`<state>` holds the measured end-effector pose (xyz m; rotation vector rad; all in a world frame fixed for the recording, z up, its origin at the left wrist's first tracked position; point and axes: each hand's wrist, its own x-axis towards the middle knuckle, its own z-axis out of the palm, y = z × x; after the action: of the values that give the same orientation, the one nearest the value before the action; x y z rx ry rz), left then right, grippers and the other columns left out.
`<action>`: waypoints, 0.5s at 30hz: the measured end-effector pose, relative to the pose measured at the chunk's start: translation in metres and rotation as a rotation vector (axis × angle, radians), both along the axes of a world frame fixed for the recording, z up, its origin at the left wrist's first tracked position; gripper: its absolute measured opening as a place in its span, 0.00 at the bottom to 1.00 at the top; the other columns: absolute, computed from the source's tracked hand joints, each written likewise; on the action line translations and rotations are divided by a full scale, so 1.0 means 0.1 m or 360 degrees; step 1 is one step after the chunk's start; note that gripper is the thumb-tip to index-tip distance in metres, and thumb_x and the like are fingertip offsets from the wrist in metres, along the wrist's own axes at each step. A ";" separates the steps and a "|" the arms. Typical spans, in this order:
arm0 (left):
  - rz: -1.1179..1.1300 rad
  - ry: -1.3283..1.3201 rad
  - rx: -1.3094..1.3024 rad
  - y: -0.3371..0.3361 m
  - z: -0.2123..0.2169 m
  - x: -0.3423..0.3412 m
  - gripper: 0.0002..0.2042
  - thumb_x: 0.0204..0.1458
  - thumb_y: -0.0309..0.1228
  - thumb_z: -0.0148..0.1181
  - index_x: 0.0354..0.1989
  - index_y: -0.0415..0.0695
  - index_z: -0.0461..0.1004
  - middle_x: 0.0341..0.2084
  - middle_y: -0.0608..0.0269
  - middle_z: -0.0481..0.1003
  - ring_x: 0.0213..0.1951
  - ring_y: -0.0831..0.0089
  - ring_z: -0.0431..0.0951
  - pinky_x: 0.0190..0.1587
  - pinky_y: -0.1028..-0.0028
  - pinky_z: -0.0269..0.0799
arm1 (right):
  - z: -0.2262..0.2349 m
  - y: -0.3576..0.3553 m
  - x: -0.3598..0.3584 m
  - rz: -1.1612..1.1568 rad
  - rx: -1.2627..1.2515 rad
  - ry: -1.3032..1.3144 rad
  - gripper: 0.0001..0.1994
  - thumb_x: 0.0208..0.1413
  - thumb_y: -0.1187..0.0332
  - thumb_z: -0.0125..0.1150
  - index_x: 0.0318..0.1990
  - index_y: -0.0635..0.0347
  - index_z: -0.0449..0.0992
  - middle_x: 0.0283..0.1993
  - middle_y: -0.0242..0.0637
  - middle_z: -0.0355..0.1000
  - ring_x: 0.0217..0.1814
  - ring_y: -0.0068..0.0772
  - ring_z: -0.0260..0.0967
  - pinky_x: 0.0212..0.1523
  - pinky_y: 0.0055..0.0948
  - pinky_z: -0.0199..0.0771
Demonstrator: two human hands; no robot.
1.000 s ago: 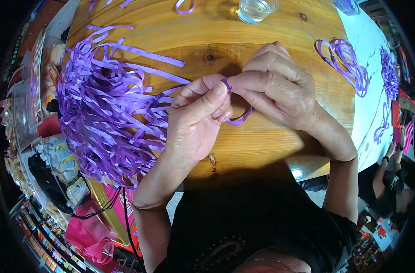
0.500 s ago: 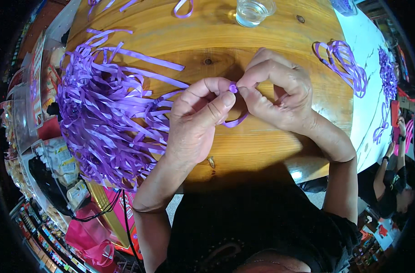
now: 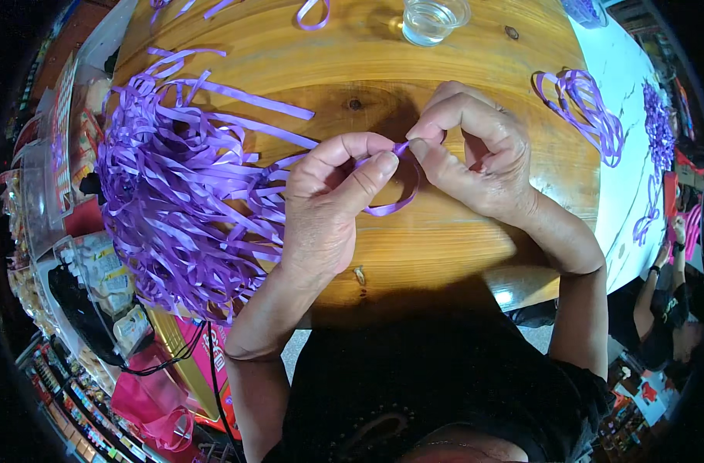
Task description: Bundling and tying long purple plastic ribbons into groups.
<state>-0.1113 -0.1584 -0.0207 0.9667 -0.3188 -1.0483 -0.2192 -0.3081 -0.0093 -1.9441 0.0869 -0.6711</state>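
Between my two hands a purple ribbon [image 3: 393, 207] is stretched at one short spot, and the rest of it hangs as a loop below. My left hand [image 3: 333, 189] pinches it between thumb and forefinger. Just to the right, the thumb and forefinger of my right hand [image 3: 475, 150] are closed on the same ribbon. Whether a knot sits between the fingertips is too small to tell. A large heap of purple ribbons [image 3: 182, 193] lies left of my left hand, a few strands reaching toward it.
A clear cup of liquid [image 3: 431, 23] stands at the wooden table's [image 3: 445, 255] far side, near a single ribbon loop [image 3: 313, 17]. A bundle of looped ribbons [image 3: 587, 112] lies at the right. Packages [image 3: 97, 270] crowd the left edge. Another person's arm [image 3: 653, 285] shows far right.
The small bunched bit of ribbon at my fingertips has been drawn out into a short taut stretch. The hanging loop shows more fully. My hands have barely moved.
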 end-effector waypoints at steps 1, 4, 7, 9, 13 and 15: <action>-0.0001 0.0001 0.0001 0.00 0.00 0.00 0.07 0.49 0.19 0.59 0.37 0.38 0.75 0.31 0.68 0.75 0.35 0.82 0.73 0.39 0.83 0.69 | 0.00 0.00 0.00 -0.0002 -0.0003 0.0003 0.09 0.42 0.87 0.56 0.31 0.64 0.72 0.29 0.34 0.68 0.30 0.24 0.65 0.32 0.21 0.63; 0.0031 0.0004 0.0063 -0.01 0.01 -0.01 0.07 0.49 0.20 0.60 0.37 0.39 0.75 0.31 0.69 0.75 0.33 0.84 0.72 0.36 0.84 0.68 | -0.03 -0.01 -0.01 -0.0017 0.0003 0.0012 0.09 0.43 0.87 0.56 0.31 0.64 0.72 0.29 0.34 0.68 0.30 0.23 0.65 0.33 0.21 0.63; 0.0033 0.0030 0.0074 -0.01 -0.01 0.00 0.06 0.49 0.21 0.60 0.37 0.39 0.75 0.30 0.70 0.74 0.31 0.86 0.70 0.33 0.85 0.65 | -0.03 -0.02 -0.01 -0.0027 -0.0002 0.0068 0.08 0.44 0.86 0.55 0.31 0.65 0.72 0.29 0.34 0.68 0.31 0.23 0.65 0.33 0.21 0.63; 0.0048 -0.0010 0.0067 -0.01 0.01 0.00 0.06 0.50 0.22 0.60 0.37 0.39 0.75 0.28 0.72 0.73 0.27 0.89 0.66 0.28 0.87 0.60 | -0.01 -0.03 0.00 -0.0006 -0.0028 0.0079 0.07 0.45 0.85 0.56 0.32 0.65 0.73 0.29 0.34 0.68 0.31 0.24 0.65 0.33 0.21 0.64; 0.0052 -0.0003 0.0120 0.00 -0.01 0.02 0.05 0.50 0.22 0.59 0.36 0.40 0.75 0.26 0.74 0.73 0.25 0.90 0.64 0.25 0.88 0.55 | 0.03 -0.06 0.00 -0.0093 0.0040 0.0117 0.07 0.49 0.82 0.57 0.36 0.66 0.74 0.32 0.36 0.70 0.33 0.27 0.66 0.35 0.24 0.65; 0.0079 -0.0025 0.0114 -0.01 -0.02 0.01 0.06 0.50 0.23 0.60 0.36 0.40 0.75 0.26 0.75 0.72 0.23 0.91 0.62 0.24 0.88 0.52 | 0.04 -0.13 0.00 -0.0071 -0.0114 0.0036 0.09 0.48 0.79 0.59 0.39 0.65 0.74 0.33 0.37 0.70 0.34 0.29 0.66 0.36 0.26 0.65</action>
<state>-0.1098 -0.1589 -0.0227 1.0424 -0.2703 -1.0132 -0.2192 -0.3211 -0.0055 -2.0239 0.1219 -0.6898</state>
